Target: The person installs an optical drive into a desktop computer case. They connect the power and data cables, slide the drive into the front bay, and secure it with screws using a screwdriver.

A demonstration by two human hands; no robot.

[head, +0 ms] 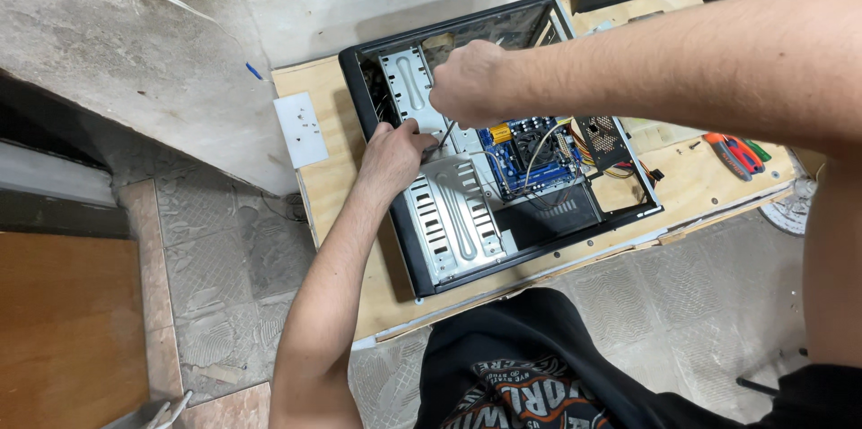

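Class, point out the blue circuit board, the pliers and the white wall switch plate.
blue circuit board (525,158): head view, middle of the board.
pliers (738,154): head view, red and green handles.
white wall switch plate (301,128): head view, plate's flat face.

1. You work under even, fairly bright overhead light, with no harsh glare.
2. Your right forearm (700,61) casts a soft shadow into the open computer case (395,214).
3. The wide lens bends the wooden board (341,178) and the floor tiles (215,240) at the edges.
4. Focus stays sharp throughout, and the blue circuit board (530,160) reads clearly.

One computer case (503,137), one blue motherboard (525,153), two hands (392,155), one pliers (732,153).
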